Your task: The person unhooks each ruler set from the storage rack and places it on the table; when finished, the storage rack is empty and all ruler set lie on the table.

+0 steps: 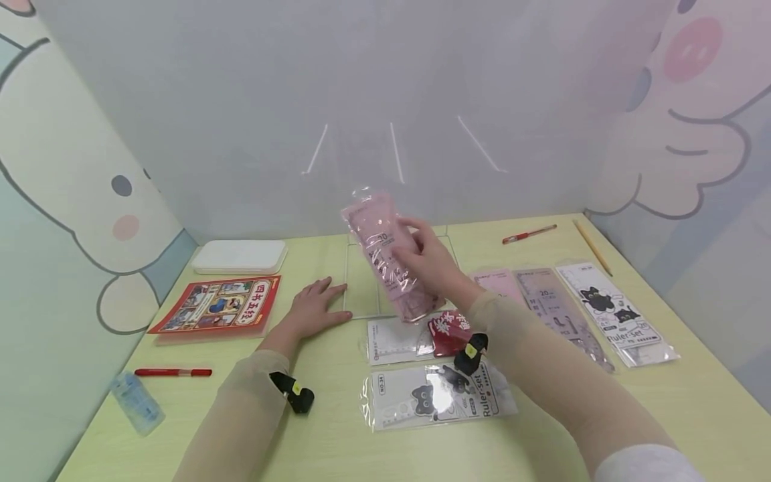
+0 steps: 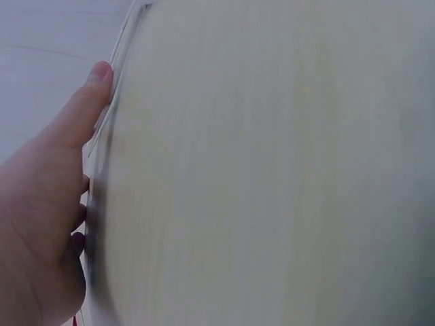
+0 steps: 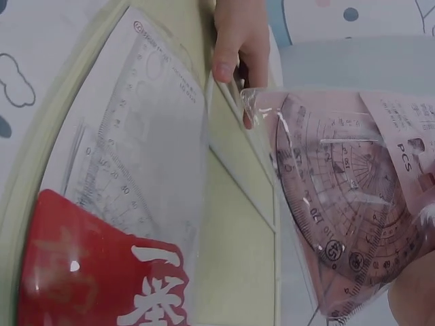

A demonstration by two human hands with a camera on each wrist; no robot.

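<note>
My right hand (image 1: 430,264) holds a pink ruler set (image 1: 375,234) in a clear plastic sleeve, thumb across its front, tilted over a white wire rack (image 1: 346,278). A see-through protractor on the pink ruler set (image 3: 326,170) fills the right side of the right wrist view. Fingers spread, my left hand (image 1: 313,309) rests on the table beside the rack's left side. Its thumb (image 2: 92,92) lies along the wire in the left wrist view. Nearer me are a white ruler set with a red label (image 1: 448,333) and a black-cat ruler set (image 1: 409,402).
On the right lie a pink packet (image 1: 496,281), a greyish-purple ruler set (image 1: 551,304), another cat ruler set (image 1: 608,304), a red pen (image 1: 530,233) and a pencil (image 1: 593,249). Leftward are a white case (image 1: 241,256), a comic-style book (image 1: 219,304), another red pen (image 1: 173,372) and a blue packet (image 1: 137,402).
</note>
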